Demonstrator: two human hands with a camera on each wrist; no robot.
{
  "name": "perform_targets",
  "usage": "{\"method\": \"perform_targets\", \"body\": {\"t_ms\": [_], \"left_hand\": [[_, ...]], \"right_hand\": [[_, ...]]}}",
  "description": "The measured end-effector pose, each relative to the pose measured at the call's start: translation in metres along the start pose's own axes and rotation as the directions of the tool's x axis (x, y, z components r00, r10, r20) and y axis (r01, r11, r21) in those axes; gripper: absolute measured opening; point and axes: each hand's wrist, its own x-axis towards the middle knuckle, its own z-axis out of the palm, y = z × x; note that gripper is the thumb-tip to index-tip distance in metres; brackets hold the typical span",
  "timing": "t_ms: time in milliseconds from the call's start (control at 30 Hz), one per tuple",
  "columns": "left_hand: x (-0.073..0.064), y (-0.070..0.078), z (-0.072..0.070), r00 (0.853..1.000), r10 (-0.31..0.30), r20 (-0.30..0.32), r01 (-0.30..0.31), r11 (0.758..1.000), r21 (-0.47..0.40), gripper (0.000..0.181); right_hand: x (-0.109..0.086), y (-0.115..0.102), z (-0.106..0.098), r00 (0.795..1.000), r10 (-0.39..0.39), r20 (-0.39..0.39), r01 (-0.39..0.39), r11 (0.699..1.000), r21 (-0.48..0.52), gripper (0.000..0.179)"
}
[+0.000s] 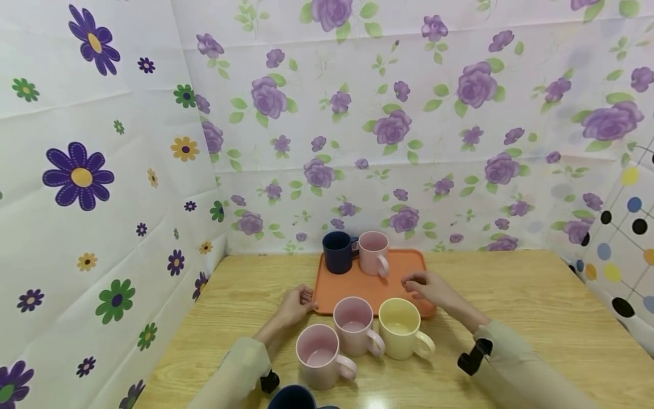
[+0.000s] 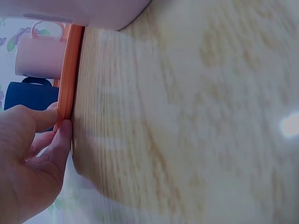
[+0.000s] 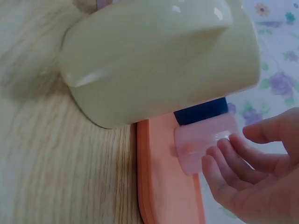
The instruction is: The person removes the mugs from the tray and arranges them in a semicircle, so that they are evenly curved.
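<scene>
My left hand (image 1: 294, 305) pinches the front left corner of an orange tray (image 1: 332, 292); in the left wrist view its fingers and thumb (image 2: 44, 119) lie to either side of the rim. Over the tray's right part is my right hand (image 1: 425, 285), fingers loosely bent and holding nothing. On the tray's back left stand a dark blue mug (image 1: 338, 254) and a pink mug (image 1: 372, 255). In the right wrist view my right hand (image 3: 254, 170) overlaps that pink mug (image 3: 187, 144). In front of the tray stand another pink mug (image 1: 349, 332) and a yellow mug (image 1: 398, 335).
Nearer to me on the wooden table (image 1: 511, 318) is one more pink mug (image 1: 317, 363), between my forearms. A second dark blue mug (image 1: 293, 397) is cut off by the bottom edge. Flowered cloth (image 1: 357, 125) hangs behind the table and along its left side.
</scene>
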Motion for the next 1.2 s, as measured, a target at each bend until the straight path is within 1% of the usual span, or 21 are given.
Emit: {"method": "perform_targets", "body": {"t_ms": [67,167,267,400,467,567,700,833,967,1033,1100,1200], "left_hand": [[-0.001,-0.001,0.001,1.0,0.006,0.009,-0.006,1.0,0.002,0.028],[-0.003,-0.002,0.002,1.0,0.004,0.027,-0.004,1.0,0.001,0.028],[-0.004,-0.003,0.004,0.999,0.008,0.036,-0.007,1.0,-0.01,0.029],[-0.005,-0.004,0.005,1.0,0.012,0.026,-0.011,1.0,-0.015,0.029],[-0.006,-0.003,0.005,1.0,0.011,0.018,-0.01,1.0,-0.019,0.028],[-0.006,-0.002,0.005,0.999,0.019,0.026,-0.019,1.0,-0.007,0.029],[-0.005,-0.002,0.005,0.999,0.024,0.044,-0.025,1.0,0.016,0.029],[-0.005,-0.003,0.005,0.999,0.019,0.041,-0.02,1.0,0.016,0.028],[-0.004,-0.003,0.004,0.999,0.023,0.03,-0.023,1.0,0.002,0.028],[-0.003,-0.002,0.002,0.999,0.024,0.025,-0.024,1.0,-0.004,0.029],[-0.002,-0.001,0.001,1.0,0.024,0.02,-0.023,1.0,-0.01,0.029],[-0.002,0.001,-0.001,1.0,0.023,0.02,-0.023,1.0,-0.012,0.029]], "right_hand": [[0.011,0.002,0.003,1.0,0.017,-0.004,-0.017,0.999,0.031,0.039],[0.024,0.007,0.007,0.999,0.013,0.033,-0.016,0.996,0.092,0.046],[0.034,0.011,0.01,0.996,-0.026,0.089,0.013,0.989,0.148,0.052],[0.044,0.015,0.015,0.987,-0.073,0.141,0.042,0.978,0.206,0.052],[0.048,0.016,0.017,0.985,-0.074,0.153,0.037,0.973,0.228,0.05],[0.051,0.017,0.02,0.992,-0.03,0.122,-0.001,0.97,0.244,0.045],[0.053,0.019,0.023,1.0,-0.013,0.023,0.007,0.977,0.212,0.034],[0.052,0.02,0.024,0.997,-0.057,-0.053,0.065,0.984,0.167,0.025],[0.051,0.019,0.023,0.993,-0.094,-0.07,0.105,0.979,0.175,0.027],[0.051,0.019,0.021,0.993,-0.09,-0.071,0.102,0.977,0.187,0.028],[0.051,0.021,0.018,0.995,-0.068,-0.077,0.083,0.974,0.209,0.029],[0.049,0.024,0.014,0.994,0.007,-0.107,0.02,0.968,0.25,0.028]]}}
